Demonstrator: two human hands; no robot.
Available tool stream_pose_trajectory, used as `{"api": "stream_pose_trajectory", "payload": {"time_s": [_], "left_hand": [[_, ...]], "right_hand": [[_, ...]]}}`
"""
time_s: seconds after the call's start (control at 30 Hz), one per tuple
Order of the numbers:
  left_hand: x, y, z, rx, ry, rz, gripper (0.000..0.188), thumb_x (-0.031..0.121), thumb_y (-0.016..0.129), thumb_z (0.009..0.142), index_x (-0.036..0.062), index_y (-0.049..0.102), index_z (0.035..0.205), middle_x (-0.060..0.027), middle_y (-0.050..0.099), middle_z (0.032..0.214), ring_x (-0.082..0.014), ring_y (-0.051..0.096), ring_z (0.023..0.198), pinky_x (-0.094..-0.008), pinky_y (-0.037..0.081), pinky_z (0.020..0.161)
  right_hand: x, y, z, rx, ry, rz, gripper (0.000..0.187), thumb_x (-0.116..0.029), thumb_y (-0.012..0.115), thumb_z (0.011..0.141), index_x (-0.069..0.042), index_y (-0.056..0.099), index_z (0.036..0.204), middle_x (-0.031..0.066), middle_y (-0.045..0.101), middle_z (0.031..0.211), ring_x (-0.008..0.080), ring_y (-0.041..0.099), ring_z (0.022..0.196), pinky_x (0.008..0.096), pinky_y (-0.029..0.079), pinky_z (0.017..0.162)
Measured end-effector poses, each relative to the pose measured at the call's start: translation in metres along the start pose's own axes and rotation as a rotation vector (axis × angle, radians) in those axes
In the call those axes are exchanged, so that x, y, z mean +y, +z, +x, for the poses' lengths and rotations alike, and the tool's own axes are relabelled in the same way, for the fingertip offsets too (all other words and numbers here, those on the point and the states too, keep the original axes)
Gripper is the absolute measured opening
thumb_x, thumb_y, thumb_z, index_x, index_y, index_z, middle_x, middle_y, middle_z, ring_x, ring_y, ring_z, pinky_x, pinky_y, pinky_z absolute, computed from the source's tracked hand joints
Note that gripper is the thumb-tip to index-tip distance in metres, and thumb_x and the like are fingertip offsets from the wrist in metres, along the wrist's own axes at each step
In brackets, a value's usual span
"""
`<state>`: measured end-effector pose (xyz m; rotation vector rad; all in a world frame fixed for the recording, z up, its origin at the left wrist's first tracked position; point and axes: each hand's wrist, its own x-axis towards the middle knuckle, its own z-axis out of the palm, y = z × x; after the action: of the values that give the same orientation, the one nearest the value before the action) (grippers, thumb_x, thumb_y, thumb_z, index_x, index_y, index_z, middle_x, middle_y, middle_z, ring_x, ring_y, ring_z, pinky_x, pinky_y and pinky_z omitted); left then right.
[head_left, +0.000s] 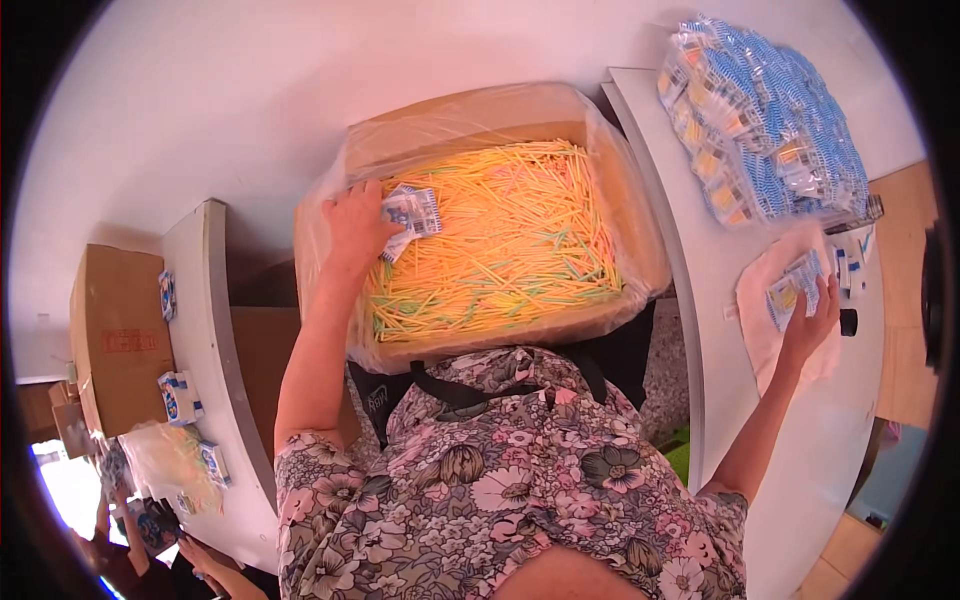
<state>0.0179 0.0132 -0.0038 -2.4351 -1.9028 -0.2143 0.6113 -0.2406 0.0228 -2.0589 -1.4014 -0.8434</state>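
My left hand (pixel 356 228) is over the left side of a lined cardboard box (pixel 480 105), gripping a small clear plastic packet (pixel 412 212) with blue printed edges. Below the packet, the box is full of thin sticks (pixel 510 240), mostly yellow and orange with some green ones. Over on the right-hand table, the fingers and thumb of my right hand (pixel 815 315) close on another clear packet (pixel 793 287) with blue marks. That packet lies on a pale pink cloth (pixel 758 300). What either packet contains is hard to make out.
A heap of blue-and-clear packets (pixel 765 130) sits at the far end of the right table (pixel 730 420). On the left table (pixel 215 345) are a brown carton (pixel 125 330), small blue-and-white packs (pixel 178 398) and a clear bag (pixel 175 460). Another person's hands (pixel 205 560) show at lower left.
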Motion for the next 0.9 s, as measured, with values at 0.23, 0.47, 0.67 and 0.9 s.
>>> {"api": "stream_pose_trajectory", "payload": {"time_s": [0.23,0.47,0.67,0.9], "left_hand": [[-0.019,-0.015,-0.001,-0.064,-0.023,-0.075,0.025,0.017,0.075,0.069,0.0114,0.067,0.092,-0.0093,0.065,0.088,-0.0299,0.06,0.088,-0.0443,0.038,0.081],[-0.023,0.01,-0.004,0.233,0.096,-0.087,0.008,0.014,0.071,0.072,0.0098,0.066,0.077,-0.0086,0.064,0.079,-0.0283,0.062,0.082,-0.0426,0.043,0.073],[0.016,-0.017,-0.016,0.123,0.1,-0.567,0.009,0.007,0.069,0.077,0.0018,0.065,0.084,-0.0099,0.063,0.075,-0.0215,0.059,0.07,-0.0354,0.045,0.063],[0.086,0.002,-0.005,-0.264,0.279,-1.033,0.011,0.008,0.066,0.087,-0.0004,0.066,0.094,-0.0014,0.06,0.071,-0.0053,0.051,0.07,-0.0238,0.043,0.063]], "right_hand": [[-0.091,-0.012,0.01,0.072,-0.175,0.219,0.029,0.0,0.061,0.084,-0.004,0.061,0.113,0.0124,0.054,0.13,0.0294,0.049,0.12,0.0388,0.037,0.103],[-0.155,-0.008,0.015,-0.023,-0.315,0.262,0.026,0.003,0.063,0.082,-0.004,0.064,0.107,0.0142,0.056,0.126,0.0299,0.05,0.119,0.0416,0.037,0.1],[-0.23,0.004,0.004,-0.142,-0.269,0.657,0.029,0.002,0.064,0.079,-0.002,0.063,0.108,0.0154,0.059,0.115,0.0288,0.055,0.109,0.0384,0.042,0.095],[-0.334,0.083,0.016,-0.868,-0.085,1.197,0.032,-0.019,0.067,0.085,-0.003,0.061,0.112,0.0071,0.063,0.091,0.0153,0.058,0.084,0.0285,0.046,0.074]]}}
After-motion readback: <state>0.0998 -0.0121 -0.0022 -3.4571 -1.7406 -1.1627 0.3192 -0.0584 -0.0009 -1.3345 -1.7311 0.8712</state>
